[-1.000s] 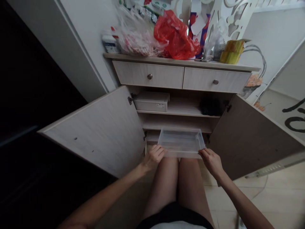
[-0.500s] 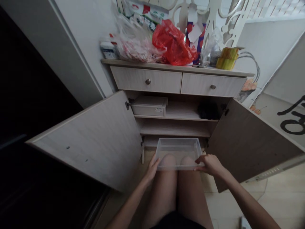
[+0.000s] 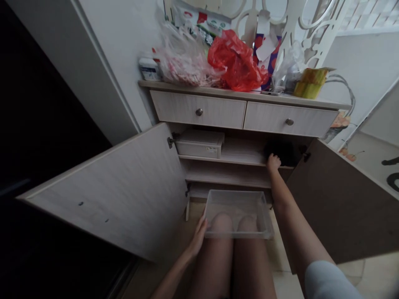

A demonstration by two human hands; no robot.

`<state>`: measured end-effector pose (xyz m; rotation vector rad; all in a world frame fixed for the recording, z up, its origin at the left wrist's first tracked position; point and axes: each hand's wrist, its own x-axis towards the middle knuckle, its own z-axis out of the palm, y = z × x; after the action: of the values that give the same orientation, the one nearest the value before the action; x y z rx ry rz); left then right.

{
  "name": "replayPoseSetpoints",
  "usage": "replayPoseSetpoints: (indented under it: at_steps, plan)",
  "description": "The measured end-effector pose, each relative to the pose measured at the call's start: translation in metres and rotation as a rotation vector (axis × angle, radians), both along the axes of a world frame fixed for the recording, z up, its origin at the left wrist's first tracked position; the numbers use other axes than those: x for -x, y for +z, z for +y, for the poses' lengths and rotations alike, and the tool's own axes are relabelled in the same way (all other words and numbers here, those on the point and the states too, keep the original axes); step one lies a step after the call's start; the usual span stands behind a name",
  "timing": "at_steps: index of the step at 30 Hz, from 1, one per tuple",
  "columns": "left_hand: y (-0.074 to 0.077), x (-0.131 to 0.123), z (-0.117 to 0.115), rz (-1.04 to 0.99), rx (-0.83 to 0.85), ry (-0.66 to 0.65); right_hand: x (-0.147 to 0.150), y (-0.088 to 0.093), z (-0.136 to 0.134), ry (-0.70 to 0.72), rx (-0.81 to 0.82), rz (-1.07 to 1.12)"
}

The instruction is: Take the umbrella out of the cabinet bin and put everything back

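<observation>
A clear plastic bin (image 3: 235, 236) rests on my knees, and its inside looks bare. My left hand (image 3: 199, 232) grips the bin's left side, fingers against the outer wall. My right hand (image 3: 273, 161) reaches into the open cabinet at the right end of the upper shelf. Its fingers are curled at the front of a black, soft-looking bundle (image 3: 285, 153), whose exact kind is too dark to make out. At the left of the same shelf sits a pale storage box (image 3: 196, 145) with a small label on its front.
Both cabinet doors, left (image 3: 118, 191) and right (image 3: 339, 207), stand swung outward beside my legs. Two closed drawers with round knobs (image 3: 199, 112) lie above the shelves. On the cabinet top are a red plastic bag (image 3: 235, 62), a clear bag (image 3: 187, 62), a white bottle (image 3: 149, 68) and a yellow box (image 3: 311, 83).
My right hand has let go of the bin's right side and moved forward and up to the black bundle on the shelf. The left hand still holds the bin.
</observation>
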<state>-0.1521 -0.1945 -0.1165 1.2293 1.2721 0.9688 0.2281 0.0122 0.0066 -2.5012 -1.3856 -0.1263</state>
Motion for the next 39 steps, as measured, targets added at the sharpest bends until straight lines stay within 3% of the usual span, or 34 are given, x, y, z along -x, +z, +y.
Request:
replayPoseSetpoints:
  at_steps: [4, 8, 10, 14, 17, 21, 24, 28, 32, 35, 39]
  plan:
    - [-0.003, 0.000, 0.002, -0.018, 0.000, 0.016, 0.003, -0.010, 0.000, -0.043, -0.109, 0.118]
    - [-0.003, -0.001, 0.002, -0.026, 0.007, 0.002, -0.015, -0.006, -0.013, -0.047, -0.207, 0.224]
    - [-0.003, 0.000, 0.001, -0.035, 0.007, -0.016, -0.026, -0.004, -0.026, -0.026, -0.319, 0.394]
    - [-0.004, 0.001, 0.002, -0.067, -0.026, -0.047, -0.043, -0.003, -0.073, 0.219, -0.557, 0.990]
    - [-0.005, 0.000, 0.004, -0.066, -0.048, -0.054, -0.045, -0.004, -0.123, 0.460, -0.483, 1.109]
    - [-0.005, -0.001, 0.007, -0.056, -0.062, -0.071, -0.026, -0.012, -0.178, 0.640, -0.258, 1.077]
    - [-0.004, -0.002, 0.008, -0.052, -0.075, -0.066, -0.002, -0.028, -0.195, 0.764, -0.123, 1.036]
    - [0.000, -0.004, 0.007, -0.022, -0.087, -0.062, 0.023, -0.049, -0.193, 0.878, -0.047, 0.836]
    - [0.004, -0.003, 0.004, -0.009, -0.045, -0.057, 0.034, -0.055, -0.184, 0.972, -0.050, 0.446]
    - [0.006, -0.001, 0.001, -0.017, -0.047, -0.043, 0.043, -0.054, -0.180, 0.945, 0.041, 0.177]
    - [0.008, -0.001, 0.002, -0.015, -0.037, -0.023, 0.051, -0.052, -0.170, 0.896, 0.123, 0.096]
